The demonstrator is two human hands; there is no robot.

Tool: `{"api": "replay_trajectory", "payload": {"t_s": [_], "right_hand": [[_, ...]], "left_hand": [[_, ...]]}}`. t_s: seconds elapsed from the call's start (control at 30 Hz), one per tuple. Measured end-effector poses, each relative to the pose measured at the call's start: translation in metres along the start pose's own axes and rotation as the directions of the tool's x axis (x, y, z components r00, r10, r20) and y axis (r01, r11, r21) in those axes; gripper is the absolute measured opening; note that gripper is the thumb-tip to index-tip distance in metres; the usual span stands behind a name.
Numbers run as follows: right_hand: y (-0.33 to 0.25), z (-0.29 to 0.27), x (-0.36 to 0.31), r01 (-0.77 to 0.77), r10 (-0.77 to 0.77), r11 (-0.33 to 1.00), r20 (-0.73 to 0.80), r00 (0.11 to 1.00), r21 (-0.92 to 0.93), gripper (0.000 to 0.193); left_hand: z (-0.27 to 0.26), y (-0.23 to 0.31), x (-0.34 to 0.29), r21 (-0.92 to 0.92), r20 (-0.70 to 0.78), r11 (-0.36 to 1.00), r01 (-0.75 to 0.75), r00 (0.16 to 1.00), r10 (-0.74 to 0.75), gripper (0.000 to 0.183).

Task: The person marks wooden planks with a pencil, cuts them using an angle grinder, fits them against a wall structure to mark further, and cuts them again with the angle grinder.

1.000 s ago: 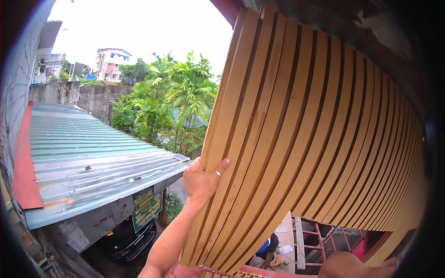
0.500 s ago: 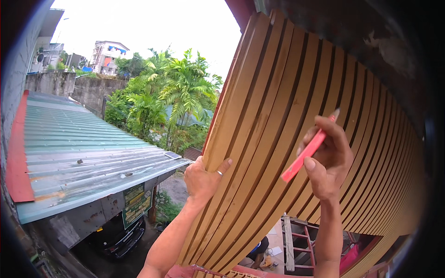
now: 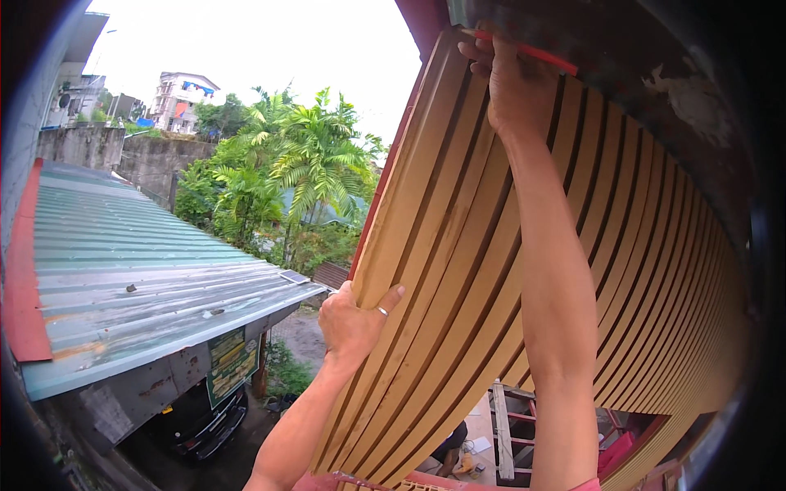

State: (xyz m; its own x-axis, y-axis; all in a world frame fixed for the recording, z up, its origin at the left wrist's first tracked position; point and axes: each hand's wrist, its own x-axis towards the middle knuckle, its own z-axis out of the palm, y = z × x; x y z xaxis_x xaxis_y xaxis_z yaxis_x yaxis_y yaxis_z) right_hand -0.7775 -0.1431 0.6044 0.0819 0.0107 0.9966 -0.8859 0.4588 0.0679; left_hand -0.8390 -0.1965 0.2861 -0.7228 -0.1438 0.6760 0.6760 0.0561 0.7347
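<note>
Tan slatted panelling (image 3: 491, 270) with dark grooves covers the wall in front of me. My left hand (image 3: 354, 322), with a ring on one finger, is wrapped round the panelling's left edge, its thumb lying on the front face. High up, at the top end of the slats, my right hand (image 3: 512, 82) is closed on a flat red carpenter's pencil (image 3: 547, 59). The pencil's tip points left, close to the top left corner of the panelling. Whether the tip touches the slat I cannot tell.
A corrugated metal roof (image 3: 139, 254) lies below on the left, with a dark car (image 3: 209, 421) under it. Palms (image 3: 315, 164) stand beyond. Low down, a ladder (image 3: 502, 430) and a partly hidden person (image 3: 450, 448) show below the panelling. A dark overhang (image 3: 606, 41) runs above the slats.
My right hand has risen with the pencil from mid-panel to the top end of the slats. My left hand keeps its hold on the edge. The view has shifted slightly.
</note>
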Motion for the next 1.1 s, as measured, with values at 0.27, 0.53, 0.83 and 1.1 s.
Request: {"api": "replay_trajectory", "payload": {"t_s": [0.27, 0.53, 0.83, 1.1], "right_hand": [[0.038, -0.016, 0.058, 0.289, -0.227, 0.639, 0.185, 0.956, -0.713, 0.024], [0.039, -0.016, 0.063, 0.301, -0.197, 0.681, 0.229, 0.953, -0.667, 0.024], [0.058, -0.020, 0.064, 0.202, -0.130, 0.810, 0.168, 0.977, -0.550, 0.024], [0.065, -0.016, 0.074, 0.348, -0.330, 0.578, 0.179, 0.927, -0.738, 0.029]], "left_hand": [[0.005, 0.000, 0.000, -0.018, 0.014, 1.000, 0.000, 1.000, 0.000, 0.046], [0.005, -0.002, 0.000, -0.008, 0.009, 1.000, -0.009, 1.000, 0.009, 0.045], [0.009, -0.004, 0.000, 0.016, 0.002, 1.000, -0.023, 1.000, 0.023, 0.044], [0.004, -0.004, 0.002, 0.012, 0.005, 1.000, -0.022, 1.000, 0.021, 0.045]]}}
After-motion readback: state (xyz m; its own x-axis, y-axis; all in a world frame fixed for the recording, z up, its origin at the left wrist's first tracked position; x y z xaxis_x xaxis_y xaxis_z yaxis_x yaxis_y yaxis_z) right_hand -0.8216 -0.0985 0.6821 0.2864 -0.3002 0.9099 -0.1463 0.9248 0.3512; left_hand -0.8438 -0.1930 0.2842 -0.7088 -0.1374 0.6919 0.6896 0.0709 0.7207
